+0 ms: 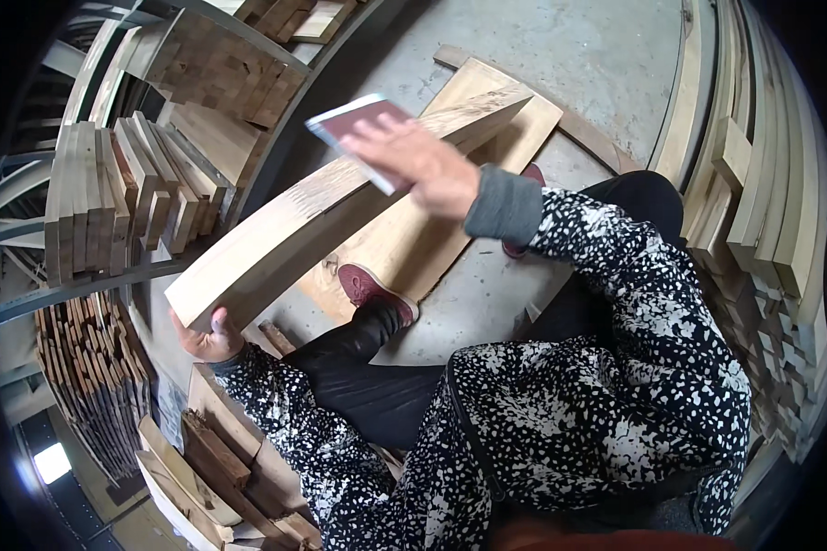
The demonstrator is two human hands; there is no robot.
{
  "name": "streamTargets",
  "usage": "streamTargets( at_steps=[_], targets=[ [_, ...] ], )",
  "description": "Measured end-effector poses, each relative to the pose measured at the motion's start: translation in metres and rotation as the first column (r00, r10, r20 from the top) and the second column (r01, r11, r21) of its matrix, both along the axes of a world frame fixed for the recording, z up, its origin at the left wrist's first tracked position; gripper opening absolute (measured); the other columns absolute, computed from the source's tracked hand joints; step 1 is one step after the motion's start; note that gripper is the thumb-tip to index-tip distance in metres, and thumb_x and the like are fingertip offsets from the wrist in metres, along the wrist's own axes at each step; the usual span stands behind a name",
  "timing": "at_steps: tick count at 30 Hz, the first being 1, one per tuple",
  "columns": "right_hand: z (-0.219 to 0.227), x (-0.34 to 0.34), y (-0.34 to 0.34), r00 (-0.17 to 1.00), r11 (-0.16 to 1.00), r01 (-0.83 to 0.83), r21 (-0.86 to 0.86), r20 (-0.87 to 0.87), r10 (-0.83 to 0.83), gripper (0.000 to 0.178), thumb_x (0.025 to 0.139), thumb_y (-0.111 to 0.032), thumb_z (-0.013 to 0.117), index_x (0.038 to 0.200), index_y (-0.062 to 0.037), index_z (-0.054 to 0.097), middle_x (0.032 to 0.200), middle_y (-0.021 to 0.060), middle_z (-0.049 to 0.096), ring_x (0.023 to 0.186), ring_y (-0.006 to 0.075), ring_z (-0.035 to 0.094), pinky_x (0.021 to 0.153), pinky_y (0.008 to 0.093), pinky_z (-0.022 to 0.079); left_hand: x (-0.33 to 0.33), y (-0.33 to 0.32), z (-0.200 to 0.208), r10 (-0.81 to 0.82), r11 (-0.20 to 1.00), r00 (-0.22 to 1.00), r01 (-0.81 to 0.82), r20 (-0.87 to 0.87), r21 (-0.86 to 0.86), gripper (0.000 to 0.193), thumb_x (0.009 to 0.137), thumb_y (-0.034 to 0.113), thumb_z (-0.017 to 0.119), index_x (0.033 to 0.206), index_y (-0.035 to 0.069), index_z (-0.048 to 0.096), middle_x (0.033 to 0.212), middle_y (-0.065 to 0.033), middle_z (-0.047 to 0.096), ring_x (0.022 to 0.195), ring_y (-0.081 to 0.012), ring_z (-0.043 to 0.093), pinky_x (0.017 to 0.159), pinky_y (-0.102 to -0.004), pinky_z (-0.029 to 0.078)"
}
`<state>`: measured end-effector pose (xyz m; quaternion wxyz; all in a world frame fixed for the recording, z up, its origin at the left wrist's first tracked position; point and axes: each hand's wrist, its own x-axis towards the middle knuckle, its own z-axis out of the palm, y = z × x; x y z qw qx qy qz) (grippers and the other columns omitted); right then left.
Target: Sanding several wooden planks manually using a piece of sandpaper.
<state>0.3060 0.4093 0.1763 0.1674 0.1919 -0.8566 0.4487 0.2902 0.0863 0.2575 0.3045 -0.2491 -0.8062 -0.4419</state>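
Held stacked wooden boards (129, 197) standing on edge in the metal rack (276, 46) at upper left, more offcuts (92, 386) in the shelf below. Lay slantwise, the long plank (340, 197), long axis running from lower left near the body up to the upper right, far end pointing at the concrete floor (597, 55) and passing over a wider board (413, 248) underfoot. Cupped the near end from beneath, the left hand (209, 338), grip closed around the plank's end. Stretched forward over the plank's middle, the right hand (413, 161), palm down, fingers pressed flat on a maroon sanding block (358, 124) against the top face.
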Motion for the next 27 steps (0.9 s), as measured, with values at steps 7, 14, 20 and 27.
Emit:
streamTargets(
  at_steps=[7, 14, 20, 27],
  targets=[
    [0.099, 0.033, -0.098, 0.82, 0.908, -0.42, -0.009, -0.432, 0.375, 0.066, 0.069, -0.006, 0.055, 0.128, -0.0186, 0.028, 0.128, 0.0135, 0.033, 0.121, 0.0355, 0.024, 0.099, 0.0516, 0.014, -0.02, -0.026, -0.051, -0.246, 0.357, 0.957, -0.057, 0.152, 0.932, 0.061, 0.068, 0.038, 0.067, 0.106, -0.004, 0.046, 0.097, -0.0117, 0.055, 0.088, -0.0191, 0.052, 0.079, -0.0291, 0.039],
    [-0.025, -0.006, 0.019, 0.963, 0.991, -0.044, 0.122, -0.257, 0.075, 0.061, 0.069, 0.0, 0.055, 0.125, -0.0146, 0.035, 0.126, 0.011, 0.037, 0.118, 0.0284, 0.033, 0.101, 0.042, 0.021, 0.007, -0.002, -0.002, -0.186, 0.978, 0.982, 0.181, 0.043, 0.099, 0.06, 0.062, 0.023, 0.075, 0.106, -0.004, 0.045, 0.096, -0.0118, 0.055, 0.088, -0.0191, 0.053, 0.079, -0.0283, 0.04],
    [-0.186, -0.025, 0.199, 0.876, 0.909, 0.377, 0.179, 0.251, -0.412, 0.064, 0.066, 0.011, 0.037, 0.125, -0.014, 0.035, 0.129, 0.0142, 0.032, 0.121, 0.0311, 0.027, 0.1, 0.0364, 0.023, -0.002, -0.013, -0.012, -0.146, 0.977, 0.989, 0.137, 0.04, 0.163, 0.067, 0.059, 0.027, 0.077, 0.107, -0.006, 0.044, 0.095, -0.0128, 0.055, 0.088, -0.0205, 0.053, 0.078, -0.0298, 0.041],
    [-0.2, -0.025, 0.19, 0.638, 0.764, 0.599, 0.241, 0.434, -0.636, 0.059, 0.069, 0.002, 0.043, 0.125, -0.0137, 0.034, 0.128, 0.0153, 0.033, 0.119, 0.037, 0.028, 0.099, 0.0376, 0.024, 0.003, -0.014, -0.015, -0.142, 0.982, 0.99, 0.144, -0.028, 0.119, 0.069, 0.059, 0.027, 0.077, 0.107, -0.007, 0.043, 0.095, -0.0135, 0.055, 0.087, -0.0211, 0.053, 0.077, -0.0309, 0.042]
  ],
)
